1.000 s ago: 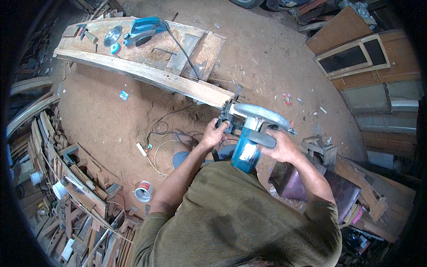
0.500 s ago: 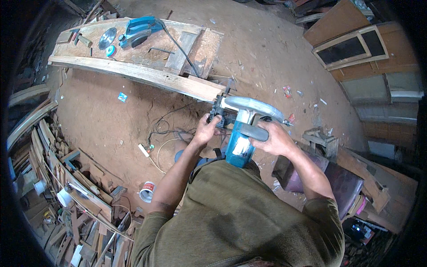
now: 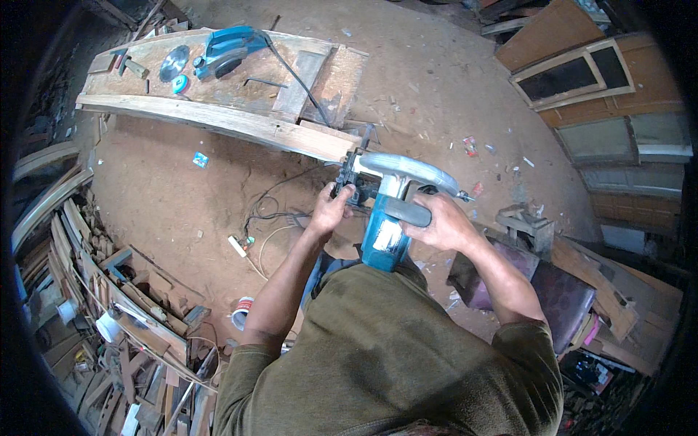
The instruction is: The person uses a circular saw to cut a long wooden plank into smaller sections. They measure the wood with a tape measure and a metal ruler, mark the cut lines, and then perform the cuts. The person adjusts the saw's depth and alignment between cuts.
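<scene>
Shifted slightly left, the saw (image 3: pixel 383 243) sits mid-frame at the end of a plank (image 3: pixel 240 125) running upper left; the right hand (image 3: pixel 440 222) grips the handle (image 3: pixel 407 212); the left hand (image 3: pixel 331 209), nearer the plank, holds the base (image 3: pixel 347 174).

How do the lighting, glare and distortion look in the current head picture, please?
Head view: fisheye distortion bows the long plank; a soft shadow darkens the ground beneath it; a pale sheen runs along the metal guard of the teal circular saw; the picture's corners fall to black.
</scene>
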Tool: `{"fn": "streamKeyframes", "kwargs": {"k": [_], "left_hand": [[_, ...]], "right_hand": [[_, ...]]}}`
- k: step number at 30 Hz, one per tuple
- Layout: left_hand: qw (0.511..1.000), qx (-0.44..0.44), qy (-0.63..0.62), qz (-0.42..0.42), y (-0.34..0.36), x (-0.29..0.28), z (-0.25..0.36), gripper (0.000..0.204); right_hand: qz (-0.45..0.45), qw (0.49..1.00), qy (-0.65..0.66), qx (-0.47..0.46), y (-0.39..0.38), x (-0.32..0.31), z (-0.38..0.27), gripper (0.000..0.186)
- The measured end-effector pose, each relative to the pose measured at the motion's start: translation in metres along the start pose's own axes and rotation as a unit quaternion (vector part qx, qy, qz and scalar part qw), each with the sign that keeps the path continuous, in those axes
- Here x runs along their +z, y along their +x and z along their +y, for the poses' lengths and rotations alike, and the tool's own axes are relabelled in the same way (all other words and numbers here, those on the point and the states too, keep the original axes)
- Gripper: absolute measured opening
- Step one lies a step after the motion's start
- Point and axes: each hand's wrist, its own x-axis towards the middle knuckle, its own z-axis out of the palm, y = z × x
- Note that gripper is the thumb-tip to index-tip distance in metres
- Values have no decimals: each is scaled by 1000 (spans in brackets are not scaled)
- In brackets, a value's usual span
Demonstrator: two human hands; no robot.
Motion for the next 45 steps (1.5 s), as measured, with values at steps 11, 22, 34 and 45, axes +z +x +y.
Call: {"fn": "streamKeyframes", "kwargs": {"k": [11,22,34,45], "left_hand": [[1000,-26,11,-3,0,-14,16,34],[1000,-18,11,3,6,-34,20,37],[999,-32,13,7,6,-54,35,37],[998,-46,41,22,9,-67,39,40]], "right_hand": [[32,999,-2,-22,11,10,-6,32],[3,1000,-3,1,26,10,-26,38],[8,1000,-9,3,41,16,-45,37],[15,999,-1,-30,53,25,-46,34]]}}
